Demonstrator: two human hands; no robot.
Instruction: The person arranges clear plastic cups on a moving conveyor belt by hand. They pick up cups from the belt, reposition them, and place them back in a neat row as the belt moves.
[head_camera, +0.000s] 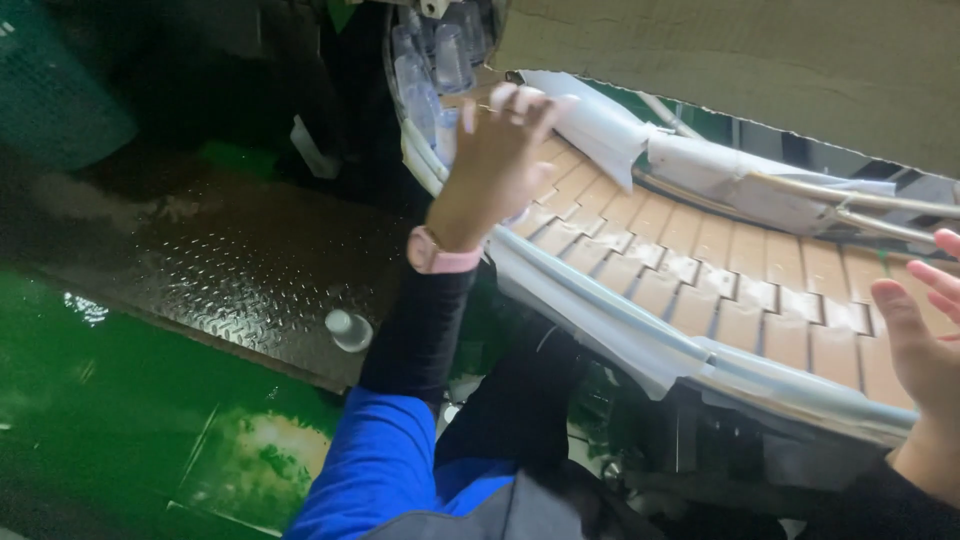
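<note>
Left hand (497, 160) grip spread open over conveyor (700, 270), right hand (925, 335) open, empty

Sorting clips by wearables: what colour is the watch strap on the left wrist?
Pink. The watch strap sits just below the left hand, clearest in the head view.

Right hand (925, 345) cropped by edge; bottles (435, 60) blurred.
</note>
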